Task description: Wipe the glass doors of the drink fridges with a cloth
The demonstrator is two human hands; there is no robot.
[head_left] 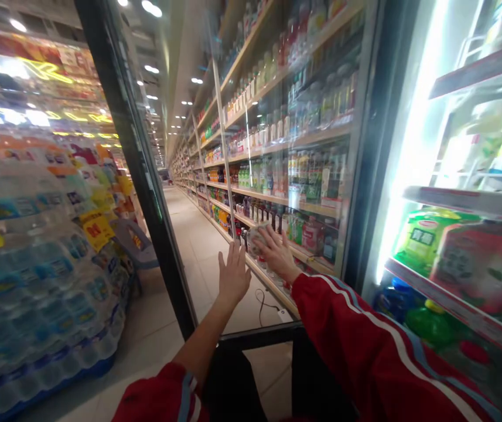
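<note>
A glass fridge door [215, 146] in a black frame stands swung open in front of me. My left hand [233, 274] lies flat against the glass, fingers up and apart, holding nothing. My right hand [277, 253] presses a crumpled grey cloth [254, 237] onto the glass just to the right of the left hand, its fingers spread over the wad. Both arms wear red sleeves with white stripes; the left sleeve is pushed up to the elbow.
The open fridge [461, 246] on the right holds lit shelves of bottles and green and red packs. Through the glass runs a long aisle of drink shelves [277, 176]. Stacked water-bottle packs [44, 281] with yellow price tags stand on the left. The floor [189, 246] is pale tile.
</note>
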